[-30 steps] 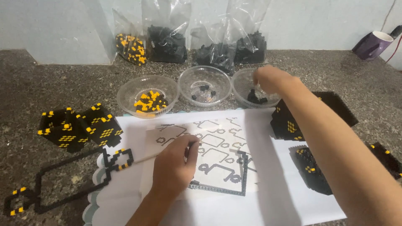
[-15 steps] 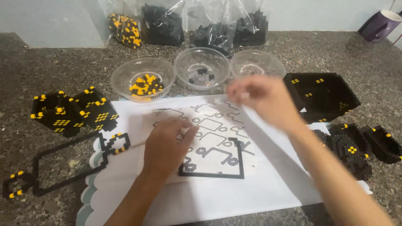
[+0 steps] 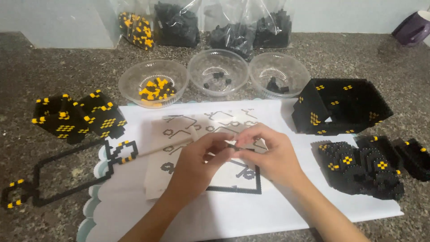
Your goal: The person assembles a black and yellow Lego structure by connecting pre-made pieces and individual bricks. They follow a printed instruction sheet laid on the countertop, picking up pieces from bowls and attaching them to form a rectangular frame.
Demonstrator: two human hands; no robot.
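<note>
You are bringing your left hand and your right hand together over the white printed pattern sheet; the fingertips of both are pinching one small black bead piece between them, probably so that it does not slip while you are joining it. The thin pale stick is lying under your left fingers; I cannot tell if you are gripping it. The three clear plastic bowls are standing just behind the sheet, near enough for picking beads. Half a second ago your right hand was hovering apart, above the sheet; now it is meeting the left one. The black beaded frame is lying below your hands on the speckled stone worktop.
</note>
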